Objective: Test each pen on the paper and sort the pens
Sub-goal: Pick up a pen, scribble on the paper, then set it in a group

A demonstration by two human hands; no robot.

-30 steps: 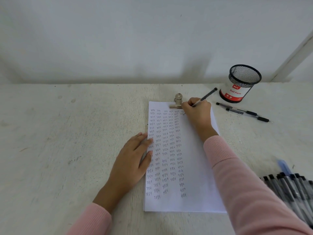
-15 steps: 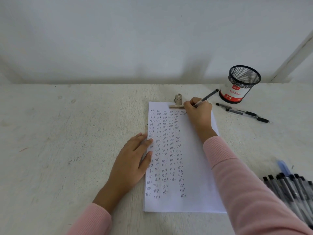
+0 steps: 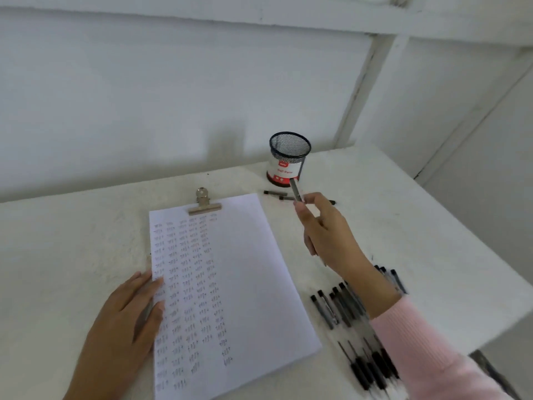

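View from above a white table (image 3: 72, 241). Centre frame lies a sheet of paper (image 3: 253, 269), held at its top edge by a metal clip (image 3: 204, 204); its left half is filled with columns of small ink marks, its right half is bare.

Lower left, the left hand (image 3: 127, 319) lies flat with straight fingers, pressing the paper's left edge.

Right of centre, the right hand (image 3: 326, 235), in a pink sleeve (image 3: 427, 350), is raised off the paper; thumb and fingertips pinch one pen (image 3: 296, 192) near its middle, its upper end pointing up the frame toward a black mesh cup (image 3: 289, 160); the lower part of the pen is hidden in the hand. The pen is held in the air, just right of the paper's top right corner, in front of the cup.

Loose pens (image 3: 275, 193) lie on the table just below the cup; a pile (image 3: 341, 308) of black-capped pens lies lower right, partly under the forearm.

The pen looks light, slim and stiff, with a smooth plastic barrel that would likely roll if dropped flat; a fingertip pinch at mid-barrel should carry it safely; set it down gently.
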